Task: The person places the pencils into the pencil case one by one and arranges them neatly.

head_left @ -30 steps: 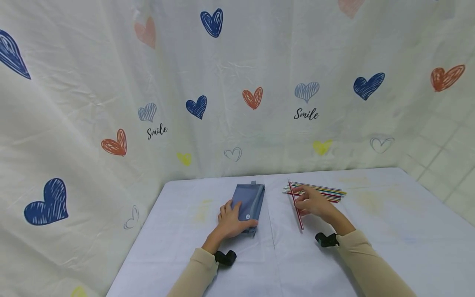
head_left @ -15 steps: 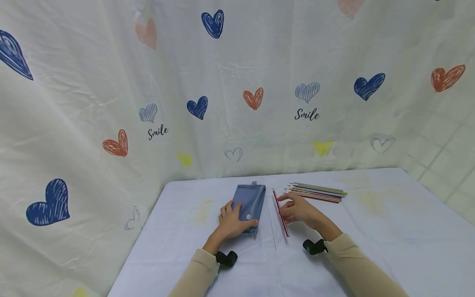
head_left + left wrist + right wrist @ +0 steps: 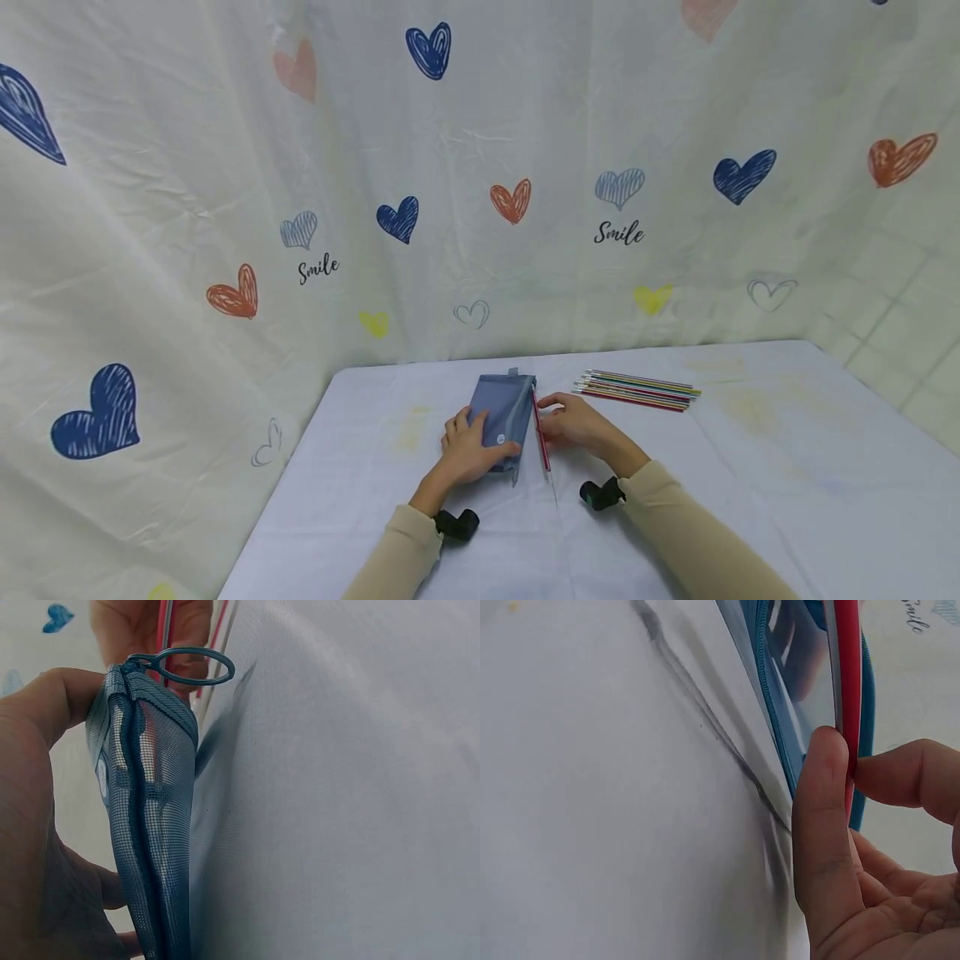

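A blue mesh pencil case (image 3: pixel 495 400) lies on the white-covered table, its zipper side facing right. My left hand (image 3: pixel 465 450) grips it across its lower part, thumb at the near right corner and fingers over the left edge. In the left wrist view, a loop (image 3: pixel 225 661) sticks out at the end of the zipper seam (image 3: pixel 142 795). My right hand (image 3: pixel 576 423) pinches a red pencil (image 3: pixel 543 446) between thumb and finger. That pencil stands alongside the case's right edge and overlaps it in the right wrist view, where clear plastic (image 3: pixel 814 697) shows behind it.
Several striped pencils (image 3: pixel 637 390) lie in a loose bundle at the back right of the table. The tablecloth (image 3: pixel 420 417) has creases, one running near the case. A white curtain (image 3: pixel 555 275) with printed hearts hangs behind the table.
My right hand has carried the red pencil leftward from the bundle to the case's right edge. The left hand and case have stayed in place.
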Available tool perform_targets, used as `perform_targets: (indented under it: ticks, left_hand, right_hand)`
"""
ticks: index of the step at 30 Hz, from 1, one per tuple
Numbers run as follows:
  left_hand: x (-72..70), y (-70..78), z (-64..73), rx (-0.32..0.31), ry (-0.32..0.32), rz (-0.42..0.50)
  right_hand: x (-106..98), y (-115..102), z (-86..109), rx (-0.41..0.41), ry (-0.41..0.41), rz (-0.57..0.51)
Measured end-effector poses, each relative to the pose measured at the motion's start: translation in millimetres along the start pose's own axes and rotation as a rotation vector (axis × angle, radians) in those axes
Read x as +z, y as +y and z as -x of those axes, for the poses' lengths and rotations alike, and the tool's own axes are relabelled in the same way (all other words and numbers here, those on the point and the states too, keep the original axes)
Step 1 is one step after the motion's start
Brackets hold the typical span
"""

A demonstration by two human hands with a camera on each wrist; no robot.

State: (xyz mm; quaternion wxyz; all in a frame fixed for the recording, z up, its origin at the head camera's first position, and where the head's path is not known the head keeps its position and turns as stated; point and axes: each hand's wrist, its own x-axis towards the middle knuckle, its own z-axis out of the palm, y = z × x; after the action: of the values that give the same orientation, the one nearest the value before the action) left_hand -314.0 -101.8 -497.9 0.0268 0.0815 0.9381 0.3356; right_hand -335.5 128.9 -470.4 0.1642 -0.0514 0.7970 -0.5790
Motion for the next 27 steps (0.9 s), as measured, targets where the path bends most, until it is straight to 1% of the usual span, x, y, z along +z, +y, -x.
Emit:
perform_targets:
  ticks: [7, 11, 16, 22, 27]
  left_hand:
    - [0.9, 0.3, 0.5, -0.009, 0.005, 0.001]
    - [-0.4, 1.8, 1.2, -0.013, 0.006, 0.013]
    - [0.3, 1.3, 0.7, -0.016, 0.004, 0.015]
    - [0.9, 0.9, 0.6, -0.017, 0.006, 0.018]
    - [0.6, 0.6, 0.0, -0.007, 0.011, 0.019]
  right_hand:
    - [9.1, -2.7, -10.9, 0.026, 0.038, -0.017]
    - [15.6, -3.6, -15.9, 0.025, 0.059, -0.058]
    - [22.9, -3.2, -20.1, 0.027, 0.08, -0.072]
    - [27.9, -4.9, -24.5, 0.06, 0.117, -0.084]
    - [31.0, -5.0, -27.8, 0.061, 0.12, -0.112]
